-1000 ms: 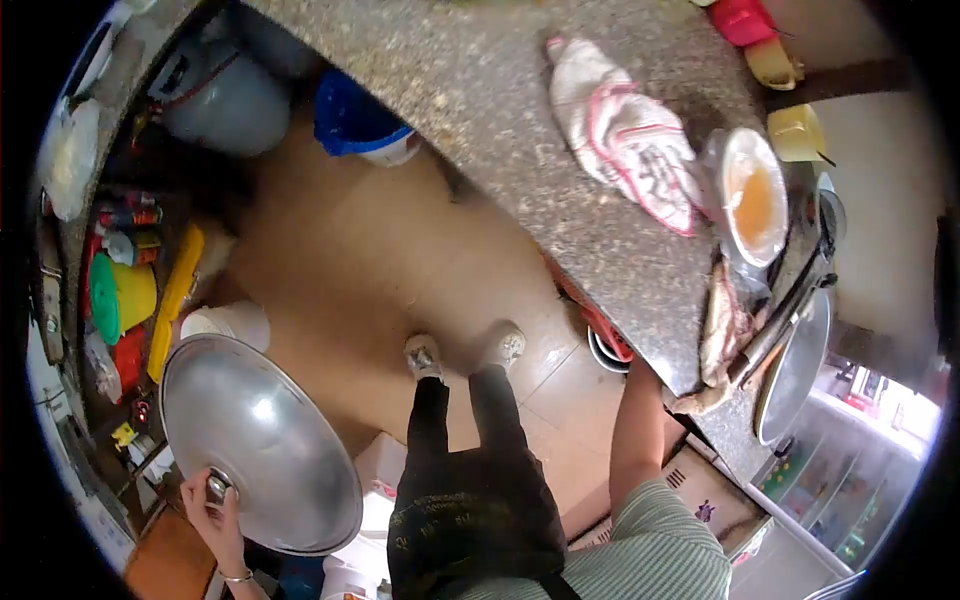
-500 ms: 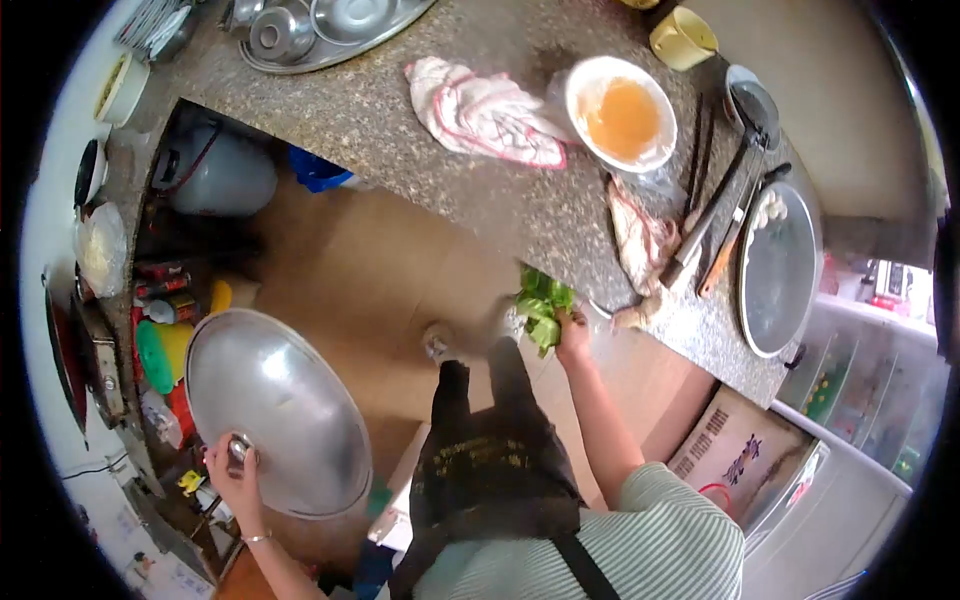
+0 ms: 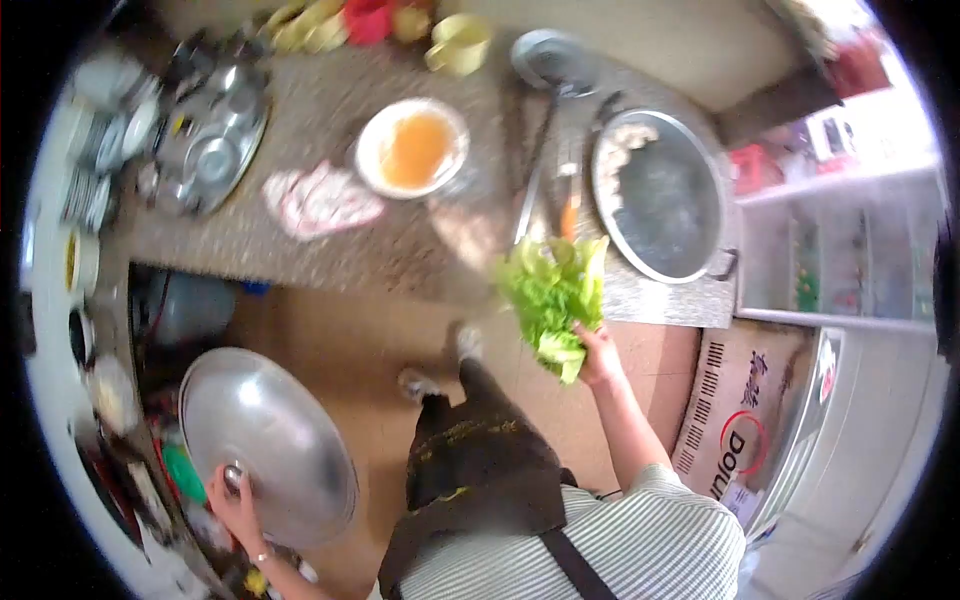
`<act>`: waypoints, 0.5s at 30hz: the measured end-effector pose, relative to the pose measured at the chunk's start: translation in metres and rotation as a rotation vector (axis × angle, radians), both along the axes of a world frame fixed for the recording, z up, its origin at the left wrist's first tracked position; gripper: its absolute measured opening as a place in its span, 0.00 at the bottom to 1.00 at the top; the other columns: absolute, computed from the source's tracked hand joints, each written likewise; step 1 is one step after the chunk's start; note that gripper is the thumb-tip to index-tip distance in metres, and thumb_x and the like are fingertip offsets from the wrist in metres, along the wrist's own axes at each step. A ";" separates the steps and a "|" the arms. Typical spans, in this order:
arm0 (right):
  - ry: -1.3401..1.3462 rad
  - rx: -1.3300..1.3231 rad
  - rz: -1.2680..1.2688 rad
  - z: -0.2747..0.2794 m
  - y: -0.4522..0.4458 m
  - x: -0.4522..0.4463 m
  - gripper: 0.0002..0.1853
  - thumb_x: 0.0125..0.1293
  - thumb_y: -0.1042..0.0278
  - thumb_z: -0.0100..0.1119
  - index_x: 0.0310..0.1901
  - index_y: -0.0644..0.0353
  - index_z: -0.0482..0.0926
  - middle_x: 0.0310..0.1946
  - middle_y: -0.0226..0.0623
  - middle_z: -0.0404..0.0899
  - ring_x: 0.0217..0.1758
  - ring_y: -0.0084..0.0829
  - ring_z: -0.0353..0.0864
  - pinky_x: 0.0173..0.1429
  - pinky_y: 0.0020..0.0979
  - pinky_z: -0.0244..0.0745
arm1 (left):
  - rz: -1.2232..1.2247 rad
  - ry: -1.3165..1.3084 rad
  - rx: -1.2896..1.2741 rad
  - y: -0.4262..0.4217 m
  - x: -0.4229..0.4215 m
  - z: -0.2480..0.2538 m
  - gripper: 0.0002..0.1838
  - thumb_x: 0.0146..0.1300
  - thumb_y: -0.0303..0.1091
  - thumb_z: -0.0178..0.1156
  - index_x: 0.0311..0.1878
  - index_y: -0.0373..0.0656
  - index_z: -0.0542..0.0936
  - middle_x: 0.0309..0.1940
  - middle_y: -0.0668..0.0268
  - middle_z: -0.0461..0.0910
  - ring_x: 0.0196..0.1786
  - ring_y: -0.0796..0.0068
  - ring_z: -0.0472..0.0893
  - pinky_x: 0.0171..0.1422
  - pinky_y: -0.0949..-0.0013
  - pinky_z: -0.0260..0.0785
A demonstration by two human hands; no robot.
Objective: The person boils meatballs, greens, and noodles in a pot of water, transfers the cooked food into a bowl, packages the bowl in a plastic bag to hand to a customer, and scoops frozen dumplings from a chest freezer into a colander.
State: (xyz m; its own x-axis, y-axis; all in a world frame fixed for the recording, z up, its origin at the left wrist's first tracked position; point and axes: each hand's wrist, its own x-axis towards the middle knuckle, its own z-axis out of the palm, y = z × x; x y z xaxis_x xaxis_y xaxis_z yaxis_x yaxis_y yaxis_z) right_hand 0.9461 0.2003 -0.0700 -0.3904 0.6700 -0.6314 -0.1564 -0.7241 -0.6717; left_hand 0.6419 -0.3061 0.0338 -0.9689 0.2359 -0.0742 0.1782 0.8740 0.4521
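My left hand (image 3: 236,505) grips the knob of a large round metal pot lid (image 3: 275,430), held tilted out over the floor at the lower left. In my right hand (image 3: 600,355) is a bunch of leafy lettuce (image 3: 555,295), raised in front of the counter edge. Beyond the lettuce, to the right, a wide pot of dark liquid (image 3: 675,215) stands uncovered, with pale pieces along its left inner side. A long-handled ladle (image 3: 535,170) and a tool with an orange handle (image 3: 569,215) lie beside the pot, their near ends close behind the leaves.
On the granite counter (image 3: 300,80) stand a bowl of orange liquid (image 3: 415,147), a crumpled cloth (image 3: 320,200), a yellow mug (image 3: 459,44) and a metal tray of dishes (image 3: 215,150). A cardboard box (image 3: 735,400) and a glass-fronted cabinet (image 3: 840,250) are on the right.
My view has turned toward the right, bringing the pot nearer the middle. My right hand has lifted the lettuce, and more of its leaves show. My left hand keeps hold of the lid.
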 end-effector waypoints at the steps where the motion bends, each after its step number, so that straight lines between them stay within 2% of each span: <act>1: 0.000 0.099 -0.042 0.017 0.030 0.011 0.16 0.63 0.77 0.56 0.53 0.63 0.72 0.44 0.37 0.79 0.43 0.30 0.80 0.46 0.32 0.79 | -0.028 -0.017 -0.139 0.018 -0.002 0.014 0.21 0.54 0.30 0.65 0.53 0.37 0.75 0.42 0.63 0.69 0.42 0.72 0.71 0.49 0.70 0.65; 2: -0.045 0.212 -0.098 0.017 0.059 0.028 0.16 0.63 0.76 0.57 0.54 0.63 0.72 0.43 0.36 0.79 0.43 0.29 0.79 0.47 0.31 0.78 | -0.092 0.119 -0.061 0.012 -0.006 0.002 0.21 0.53 0.30 0.65 0.52 0.38 0.76 0.40 0.65 0.69 0.37 0.73 0.69 0.43 0.71 0.63; 3: -0.087 0.319 -0.152 0.016 0.089 0.044 0.17 0.63 0.74 0.57 0.54 0.64 0.72 0.43 0.36 0.79 0.43 0.27 0.79 0.48 0.30 0.77 | -0.124 0.140 -0.025 0.023 -0.007 0.004 0.21 0.53 0.30 0.65 0.52 0.38 0.76 0.40 0.65 0.69 0.37 0.73 0.69 0.43 0.71 0.63; 5: -0.213 0.571 -0.109 0.051 0.138 0.061 0.18 0.63 0.72 0.60 0.53 0.65 0.73 0.43 0.34 0.79 0.43 0.25 0.78 0.48 0.26 0.75 | -0.062 0.058 -0.060 0.046 -0.007 0.020 0.21 0.53 0.30 0.65 0.51 0.38 0.76 0.39 0.67 0.69 0.35 0.75 0.68 0.40 0.73 0.62; 8: -0.381 0.749 -0.052 0.058 0.205 0.090 0.19 0.59 0.72 0.62 0.52 0.68 0.75 0.42 0.37 0.80 0.43 0.24 0.78 0.46 0.26 0.74 | -0.103 0.092 -0.028 0.066 -0.011 0.030 0.21 0.52 0.28 0.65 0.52 0.38 0.76 0.40 0.67 0.69 0.36 0.76 0.70 0.40 0.74 0.64; 9: -0.573 0.777 0.037 0.061 0.224 0.101 0.23 0.56 0.71 0.64 0.53 0.68 0.75 0.41 0.41 0.81 0.42 0.26 0.79 0.47 0.27 0.74 | -0.112 0.107 -0.023 0.072 -0.013 0.034 0.21 0.52 0.28 0.65 0.52 0.38 0.76 0.40 0.67 0.69 0.36 0.76 0.70 0.40 0.74 0.64; 12: -0.689 0.901 0.051 0.035 0.274 0.131 0.24 0.54 0.70 0.65 0.53 0.67 0.75 0.40 0.41 0.82 0.42 0.28 0.80 0.48 0.28 0.74 | -0.212 0.169 0.018 0.087 -0.012 0.043 0.21 0.52 0.26 0.64 0.52 0.38 0.76 0.41 0.67 0.69 0.36 0.78 0.71 0.40 0.75 0.64; 14: -0.920 1.040 0.040 0.031 0.297 0.146 0.22 0.54 0.69 0.66 0.51 0.66 0.77 0.39 0.40 0.83 0.42 0.31 0.81 0.48 0.29 0.74 | -0.155 0.092 0.040 0.100 -0.010 0.049 0.21 0.53 0.29 0.65 0.51 0.38 0.76 0.41 0.64 0.70 0.43 0.69 0.73 0.47 0.69 0.66; 15: -0.919 1.031 0.034 0.034 0.304 0.152 0.22 0.54 0.69 0.66 0.51 0.66 0.77 0.39 0.40 0.83 0.42 0.31 0.81 0.48 0.29 0.74 | -0.163 0.095 0.035 0.104 -0.010 0.051 0.21 0.53 0.29 0.65 0.51 0.38 0.76 0.41 0.64 0.70 0.43 0.69 0.73 0.47 0.69 0.66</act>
